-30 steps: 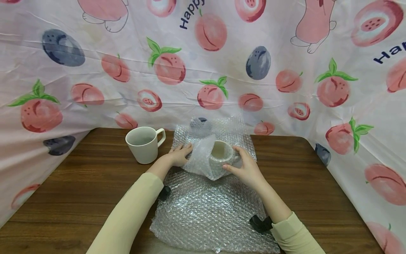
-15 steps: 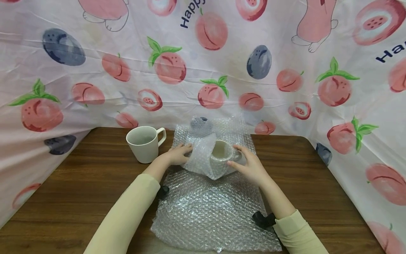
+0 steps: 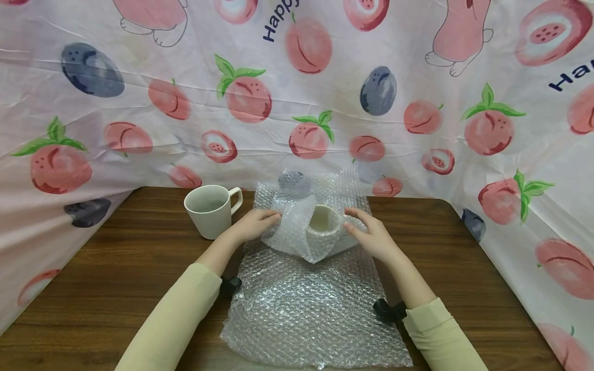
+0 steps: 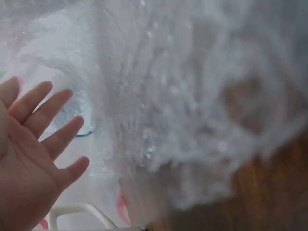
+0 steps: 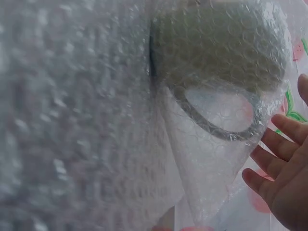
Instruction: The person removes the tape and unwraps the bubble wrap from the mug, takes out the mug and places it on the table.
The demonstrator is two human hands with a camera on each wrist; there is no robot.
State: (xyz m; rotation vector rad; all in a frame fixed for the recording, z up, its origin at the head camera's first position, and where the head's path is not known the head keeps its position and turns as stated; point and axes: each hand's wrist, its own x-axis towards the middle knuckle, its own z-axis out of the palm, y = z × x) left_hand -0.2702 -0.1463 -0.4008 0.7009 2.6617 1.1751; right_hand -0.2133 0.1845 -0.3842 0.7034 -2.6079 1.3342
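Note:
A pale mug (image 3: 323, 238) partly wrapped in bubble wrap stands mid-table with its opening uncovered. In the right wrist view its handle (image 5: 211, 126) shows through a bubble-wrap flap. My left hand (image 3: 254, 223), fingers extended, is at the left edge of the wrapping, beside a folded-over flap (image 3: 291, 226); the left wrist view shows its palm and spread fingers. My right hand (image 3: 375, 237) is to the right of the mug, fingers parted and holding nothing. Under the mug lies a long bubble-wrap sheet (image 3: 311, 309), running toward me and up at the back.
A second white mug (image 3: 211, 216), unwrapped, stands left of my left hand, its handle turned right. The dark wooden table (image 3: 116, 288) reaches a fruit-print cloth (image 3: 185, 103) at the back and sides. Black wrist devices (image 3: 389, 311) sit on both forearms.
My right hand has come off the wrapped mug and moved slightly right. The left hand has drawn back a little to the left. The mug and flap have stayed in place.

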